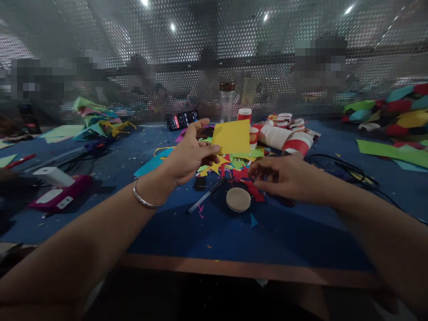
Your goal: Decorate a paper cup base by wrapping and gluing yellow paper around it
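My left hand (197, 154) pinches a square sheet of yellow paper (231, 137) by its lower left edge, thumb in front, index finger raised. The sheet is held up over a heap of cut paper scraps (219, 167). My right hand (276, 176) is low over red paper pieces (256, 191) at the heap's right side. Its fingers are loosely bent, with a gap to the thumb and nothing visible between them. Between the hands lies a round, beige, disc-like object (238, 199), its kind unclear. Beside it rests a thin translucent stick (206, 196).
Behind the sheet are red-and-white paper cups (276, 136), a clear bottle (227, 102) and a phone (183, 120). A purple power strip (62, 196) with a white plug lies left; a black cable (351, 169) runs right. A perforated metal screen (187, 58) closes the back.
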`<state>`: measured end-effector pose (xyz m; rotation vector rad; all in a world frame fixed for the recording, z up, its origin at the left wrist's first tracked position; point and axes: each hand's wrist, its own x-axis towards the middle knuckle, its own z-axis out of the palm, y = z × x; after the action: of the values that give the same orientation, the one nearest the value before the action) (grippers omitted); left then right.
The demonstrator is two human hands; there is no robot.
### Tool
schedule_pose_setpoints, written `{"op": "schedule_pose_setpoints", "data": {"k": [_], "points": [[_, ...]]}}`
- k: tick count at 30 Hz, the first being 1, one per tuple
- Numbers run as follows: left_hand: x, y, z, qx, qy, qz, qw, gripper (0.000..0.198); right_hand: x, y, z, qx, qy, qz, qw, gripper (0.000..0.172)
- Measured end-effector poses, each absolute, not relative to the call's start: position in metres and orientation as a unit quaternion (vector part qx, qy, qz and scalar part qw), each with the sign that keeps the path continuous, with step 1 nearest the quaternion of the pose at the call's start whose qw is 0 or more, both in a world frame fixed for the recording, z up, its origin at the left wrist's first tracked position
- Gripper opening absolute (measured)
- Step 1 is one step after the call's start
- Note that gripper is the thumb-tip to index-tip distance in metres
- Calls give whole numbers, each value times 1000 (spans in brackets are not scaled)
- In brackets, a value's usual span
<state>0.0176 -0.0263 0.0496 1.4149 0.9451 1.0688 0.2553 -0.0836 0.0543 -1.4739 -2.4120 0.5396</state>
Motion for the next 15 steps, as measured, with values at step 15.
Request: {"op": "schedule_pose_setpoints", "data": {"k": [15], "points": [[5,-19,47,734,391,498,247,10,241,-96,47,-411,-898,148,41,10]]}}
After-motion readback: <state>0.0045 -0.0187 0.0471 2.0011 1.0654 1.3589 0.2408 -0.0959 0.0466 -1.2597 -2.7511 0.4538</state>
